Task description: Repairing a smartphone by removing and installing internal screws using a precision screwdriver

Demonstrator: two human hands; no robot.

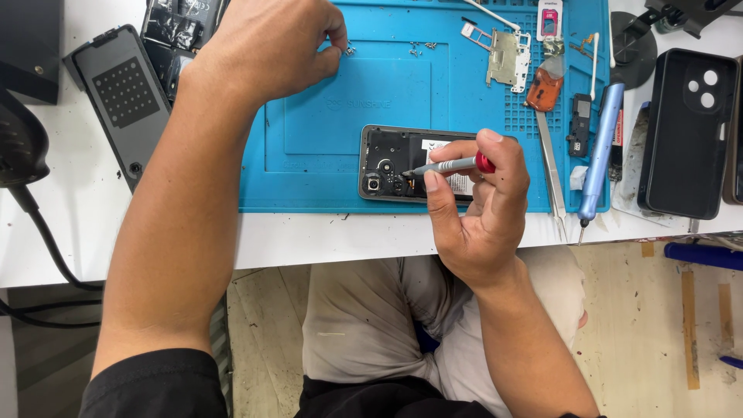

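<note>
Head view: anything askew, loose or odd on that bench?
The opened phone hangs its camera end near the blue mat's front edge, at the table lip. Tiny screws lie scattered loose on the mat where the left hand pinches. The right hand holds a screwdriver to the phone. Nothing looks spilled.

hands: two, a left hand (271,42) and a right hand (476,205)
opened phones: one, an opened phone (402,164) with its back off
small screwdrivers: one, a small screwdriver (449,165) with a red cap
blue mats: one, a blue mat (333,131)
tables: one, a white table (70,224)
blue pen-shaped drivers: one, a blue pen-shaped driver (601,151)
tweezers: one, a pair of tweezers (551,170)
black phone cases: one, a black phone case (687,131)
grey back covers: one, a grey back cover (124,101)
metal shield plates: one, a metal shield plate (505,56)
loose screws: a small scatter of loose screws (418,46), too small to count
</note>
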